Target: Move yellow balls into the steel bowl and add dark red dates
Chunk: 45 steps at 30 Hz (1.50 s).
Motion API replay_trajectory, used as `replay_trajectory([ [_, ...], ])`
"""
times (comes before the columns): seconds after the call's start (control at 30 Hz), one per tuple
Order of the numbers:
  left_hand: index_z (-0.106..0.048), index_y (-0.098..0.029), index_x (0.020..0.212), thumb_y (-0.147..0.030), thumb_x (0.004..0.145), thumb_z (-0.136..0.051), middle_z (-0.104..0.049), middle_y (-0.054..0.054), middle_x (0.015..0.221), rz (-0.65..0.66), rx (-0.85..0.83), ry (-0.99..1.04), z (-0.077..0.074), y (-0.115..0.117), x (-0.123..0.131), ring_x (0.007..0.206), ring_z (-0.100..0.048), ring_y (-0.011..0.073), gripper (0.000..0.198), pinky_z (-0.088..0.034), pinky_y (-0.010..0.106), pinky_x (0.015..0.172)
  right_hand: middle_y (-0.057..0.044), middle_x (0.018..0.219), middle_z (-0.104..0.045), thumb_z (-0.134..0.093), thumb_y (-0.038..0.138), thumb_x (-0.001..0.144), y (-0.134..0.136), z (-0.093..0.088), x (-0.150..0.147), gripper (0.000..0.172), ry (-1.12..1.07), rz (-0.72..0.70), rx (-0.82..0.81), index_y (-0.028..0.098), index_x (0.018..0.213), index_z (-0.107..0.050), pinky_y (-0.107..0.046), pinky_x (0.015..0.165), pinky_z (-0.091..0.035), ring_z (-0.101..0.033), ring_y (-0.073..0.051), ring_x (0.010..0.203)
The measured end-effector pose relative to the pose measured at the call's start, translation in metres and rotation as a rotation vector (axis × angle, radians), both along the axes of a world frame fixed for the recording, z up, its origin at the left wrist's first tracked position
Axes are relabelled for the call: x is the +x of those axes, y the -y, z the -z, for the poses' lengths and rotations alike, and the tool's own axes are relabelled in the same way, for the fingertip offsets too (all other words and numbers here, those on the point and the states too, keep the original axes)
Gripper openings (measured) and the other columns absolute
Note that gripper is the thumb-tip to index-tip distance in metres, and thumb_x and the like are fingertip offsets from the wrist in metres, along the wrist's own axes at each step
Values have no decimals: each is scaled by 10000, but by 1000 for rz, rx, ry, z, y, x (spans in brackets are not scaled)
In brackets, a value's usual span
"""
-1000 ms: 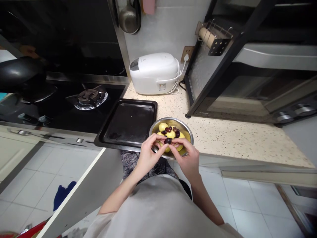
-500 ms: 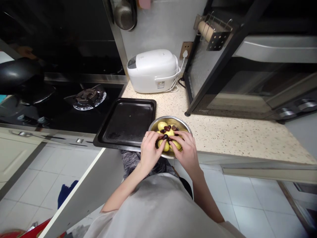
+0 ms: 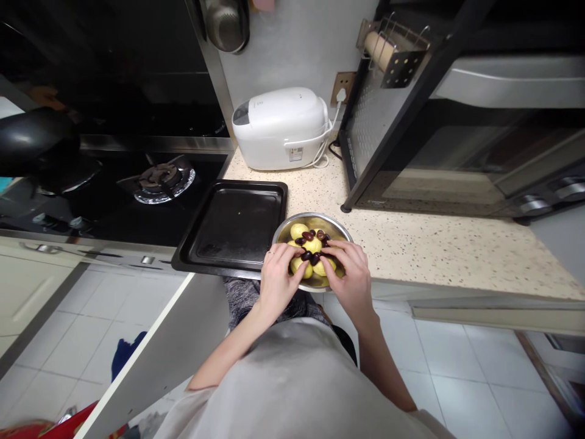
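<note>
A round metal bowl (image 3: 339,226) at the counter's front edge holds several yellow, roundish pieces (image 3: 299,231) with dark, glossy oval fruits (image 3: 307,256) lying on and between them. Over the bowl's left side, my left hand (image 3: 280,274) has its thumb and fingers bent inward, a dark fruit near their tips. My right hand (image 3: 351,274) reaches over the right side, fingers curled toward another dark fruit (image 3: 315,258). Whether either hand grips a fruit or only touches it is too small to tell.
A black baking tray (image 3: 237,225) lies left of the bowl, beside the gas stove (image 3: 162,180). Behind are a white rice cooker (image 3: 281,128) and its cord. An oven (image 3: 457,158) in a black rack stands at the right. A cabinet door (image 3: 183,329) juts out below the tray.
My right hand has shifted slightly right, its fingertips farther from my left hand's. The dark fruits between the hands now show more clearly. The view has shifted slightly.
</note>
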<state>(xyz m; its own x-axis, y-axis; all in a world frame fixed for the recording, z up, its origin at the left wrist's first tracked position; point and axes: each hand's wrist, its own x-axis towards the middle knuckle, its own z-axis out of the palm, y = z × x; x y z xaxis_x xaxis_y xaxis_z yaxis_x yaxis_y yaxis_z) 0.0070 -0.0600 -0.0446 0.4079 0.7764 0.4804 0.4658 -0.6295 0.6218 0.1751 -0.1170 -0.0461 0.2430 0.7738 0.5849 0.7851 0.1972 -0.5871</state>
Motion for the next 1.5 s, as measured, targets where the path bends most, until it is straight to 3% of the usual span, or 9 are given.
replay_trajectory([
  [0.3,-648,-215,1130,-234,987,-660,-673,78,1092,1,38,79,-3,-6,-18,1068,-612,239,144,-516,393,960,-85,983,-768,-626,167,975,3,2,17,115,11,135,135,227,978,-724,-462,906,-553,-685,-266,986],
  [0.63,-432,-277,1519,-486,885,-786,-484,151,1518,245,-14,-142,-15,-30,-13,1430,-480,336,755,-423,521,1200,-77,978,-769,-625,123,969,3,3,15,137,13,97,186,222,979,-719,-425,883,-561,-691,-247,967],
  [0.9,-316,-285,1628,-588,807,-823,-404,192,1633,448,8,-416,-28,-60,15,1494,-430,398,1012,-373,568,1209,-73,976,-766,-604,143,985,7,2,17,143,-12,100,177,228,973,-719,-433,879,-556,-692,-243,957],
  [1.03,-304,-284,1634,-599,825,-802,-455,179,1610,565,68,-551,-30,-70,29,1465,-464,389,1001,-358,559,1190,-71,972,-766,-605,145,987,9,2,18,140,-20,103,175,230,972,-716,-430,872,-553,-692,-241,952],
  [1.1,-379,-274,1599,-634,833,-776,-496,171,1571,605,108,-602,-28,-73,33,1423,-497,393,936,-364,561,1170,-70,971,-766,-607,147,987,9,2,17,137,-23,107,176,231,972,-715,-428,867,-554,-693,-239,946],
  [1.27,-608,-186,1383,-741,836,-693,-598,171,1363,607,189,-627,-22,-76,36,1261,-567,377,784,-438,526,1074,-67,963,-771,-603,146,986,9,3,16,145,-36,104,176,233,963,-717,-429,858,-564,-697,-238,935],
  [1.5,-667,-183,1208,-638,999,-526,-612,141,1217,586,263,-605,-23,-71,38,1151,-582,325,521,-486,462,949,-73,967,-768,-612,138,981,8,4,15,136,-29,92,177,226,966,-714,-433,863,-573,-698,-241,943],
])
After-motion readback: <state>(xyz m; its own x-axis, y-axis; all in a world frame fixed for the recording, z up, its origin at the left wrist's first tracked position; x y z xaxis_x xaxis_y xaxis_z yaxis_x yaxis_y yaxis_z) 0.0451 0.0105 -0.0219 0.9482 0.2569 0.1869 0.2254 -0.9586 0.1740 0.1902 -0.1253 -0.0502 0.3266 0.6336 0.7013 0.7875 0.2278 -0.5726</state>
